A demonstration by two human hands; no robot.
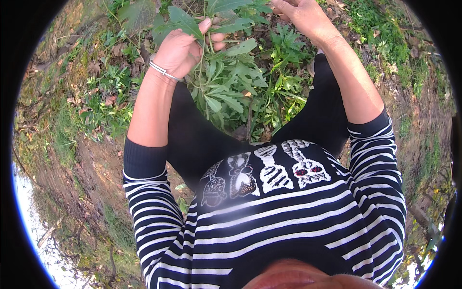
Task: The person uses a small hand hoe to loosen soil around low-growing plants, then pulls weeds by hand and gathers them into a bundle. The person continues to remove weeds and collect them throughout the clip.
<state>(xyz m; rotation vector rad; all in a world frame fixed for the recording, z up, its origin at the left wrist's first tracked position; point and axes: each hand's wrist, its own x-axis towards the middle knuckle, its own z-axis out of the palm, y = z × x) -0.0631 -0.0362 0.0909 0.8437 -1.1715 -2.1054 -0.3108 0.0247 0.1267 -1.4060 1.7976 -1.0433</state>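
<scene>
My left hand (178, 50), with a silver bangle (164, 72) at its wrist, holds green leafy stems (203, 67) between thumb and fingers. Broad, toothed leaves (184, 22) spread above the grip, and one has small holes. Below it hang more lobed leaves (231, 97) of the same kind. Up at the top edge is my right hand (301, 16), just right of the bunch. Its fingertips are partly cut off by the picture's edge, so whether they pinch anything is hidden. Between the two hands are some leaf tips.
My bent knees in black trousers (195, 123) flank the plants. Low green weeds (288, 43) grow between my legs, among dry brown leaves (119, 48). Bare soil (97, 162) and thin grass slope away on the left. More greenery (389, 43) stands to the right.
</scene>
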